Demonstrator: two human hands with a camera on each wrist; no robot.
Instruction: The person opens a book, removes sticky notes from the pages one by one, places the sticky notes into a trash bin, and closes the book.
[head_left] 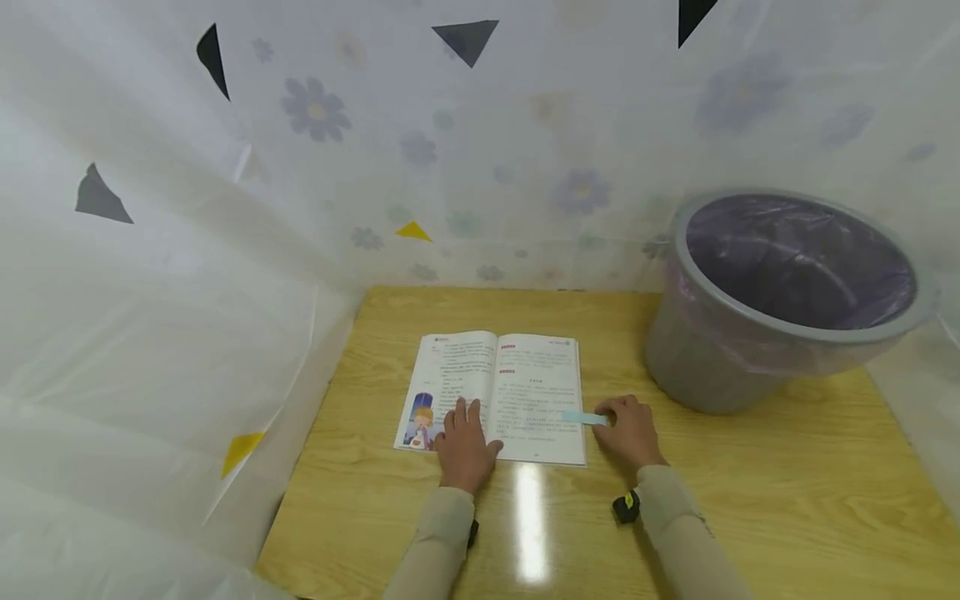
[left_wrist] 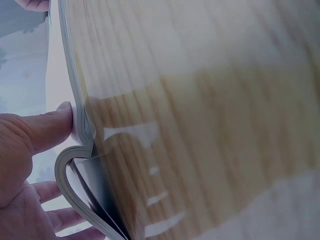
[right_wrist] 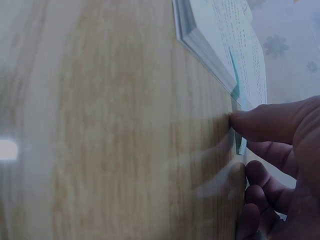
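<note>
An open book (head_left: 536, 383) lies on the wooden table, with printed text on both pages and a cartoon figure at the lower left. My left hand (head_left: 467, 446) rests on the left page near the spine, fingers spread and fairly straight. In the left wrist view its thumb (left_wrist: 50, 127) touches the page close to the book's lower edge (left_wrist: 75, 100). Beside the right page, my right hand (head_left: 630, 429) pinches a light-blue strip (head_left: 581, 417) between thumb and fingers. The strip's far end lies over the right page's edge, as the right wrist view also shows (right_wrist: 236, 75).
A grey bin (head_left: 697, 367) lined with a purple bag stands at the back right of the table (head_left: 787, 483). White plastic sheeting (head_left: 487, 167) with flowers hangs behind and to the left, bearing black and yellow triangles. A dark band sits at each wrist.
</note>
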